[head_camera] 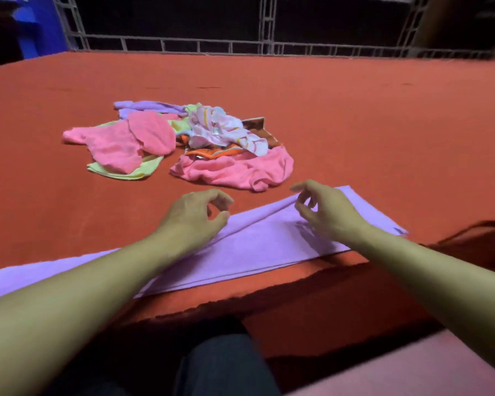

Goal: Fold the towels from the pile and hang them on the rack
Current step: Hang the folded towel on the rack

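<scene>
Lilac towel (257, 247): folded into a long strip, lying flat along the near edge of the red worktop (355, 115).
Left hand (195, 218): above the strip's far edge, fingers loosely curled, grasping nothing.
Right hand (323, 207): over the strip's far right part, fingers loosely curled; whether the fingertips touch the cloth I cannot tell.
Pile of towels (183, 144): beyond the hands, near the strip's far edge, pink, yellow, lilac and patterned pieces.
Open room: bare worktop left, right and behind the pile.
Railing (266, 47): along the far edge.

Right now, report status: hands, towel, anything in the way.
Left hand and right hand over purple towel, fingers curled, no clear grip. Towel flat, part folded, at table edge. Pile beyond, unfolded. Nothing in the way.
</scene>
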`<state>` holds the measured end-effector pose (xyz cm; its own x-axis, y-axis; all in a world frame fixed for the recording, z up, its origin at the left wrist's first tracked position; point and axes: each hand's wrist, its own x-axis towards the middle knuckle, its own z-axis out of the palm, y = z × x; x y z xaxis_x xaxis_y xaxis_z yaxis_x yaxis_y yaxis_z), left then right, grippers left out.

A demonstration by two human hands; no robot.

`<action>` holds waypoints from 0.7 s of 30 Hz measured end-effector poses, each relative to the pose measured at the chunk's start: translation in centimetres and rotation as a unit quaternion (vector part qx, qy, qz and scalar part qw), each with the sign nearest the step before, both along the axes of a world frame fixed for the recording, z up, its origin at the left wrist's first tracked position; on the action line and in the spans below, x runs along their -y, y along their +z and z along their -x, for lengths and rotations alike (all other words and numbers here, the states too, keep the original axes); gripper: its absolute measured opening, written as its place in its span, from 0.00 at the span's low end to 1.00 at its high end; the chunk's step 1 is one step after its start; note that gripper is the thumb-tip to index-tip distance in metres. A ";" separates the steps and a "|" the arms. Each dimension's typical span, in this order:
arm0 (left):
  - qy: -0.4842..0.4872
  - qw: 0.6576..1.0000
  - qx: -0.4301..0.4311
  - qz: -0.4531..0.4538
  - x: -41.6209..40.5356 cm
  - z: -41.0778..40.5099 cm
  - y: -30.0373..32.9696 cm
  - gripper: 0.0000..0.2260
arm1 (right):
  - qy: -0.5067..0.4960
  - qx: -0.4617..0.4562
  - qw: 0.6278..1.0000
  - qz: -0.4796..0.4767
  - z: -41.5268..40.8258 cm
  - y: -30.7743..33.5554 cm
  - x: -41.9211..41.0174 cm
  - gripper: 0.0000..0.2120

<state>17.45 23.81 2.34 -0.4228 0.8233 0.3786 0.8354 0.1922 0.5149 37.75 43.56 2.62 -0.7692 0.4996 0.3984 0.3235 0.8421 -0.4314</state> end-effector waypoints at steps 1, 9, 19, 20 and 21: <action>-0.013 1.000 0.000 0.002 -2.3 -0.7 0.0 0.09 | -0.020 0.007 1.000 -0.007 -0.9 0.2 -2.3 0.16; 0.000 0.997 -0.028 0.067 -15.8 -4.5 -0.4 0.12 | -0.116 0.063 0.991 -0.009 -3.9 -0.9 -15.5 0.19; 0.017 0.992 -0.031 0.117 -21.5 -5.6 -1.5 0.12 | -0.046 0.137 0.989 -0.041 -3.4 -3.0 -19.8 0.20; 0.019 0.993 -0.025 0.113 -21.6 -5.6 -1.6 0.11 | -0.039 0.132 0.990 -0.043 -3.4 -3.0 -19.8 0.19; 0.020 0.994 -0.020 0.107 -21.7 -5.7 -1.6 0.11 | -0.033 0.124 0.991 -0.049 -3.4 -3.0 -19.8 0.19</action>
<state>23.12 45.47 0.73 -0.4451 0.8697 0.2135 0.8441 0.3279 0.4242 41.17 63.31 -0.35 -0.8164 0.5205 0.2502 0.4653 0.8494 -0.2490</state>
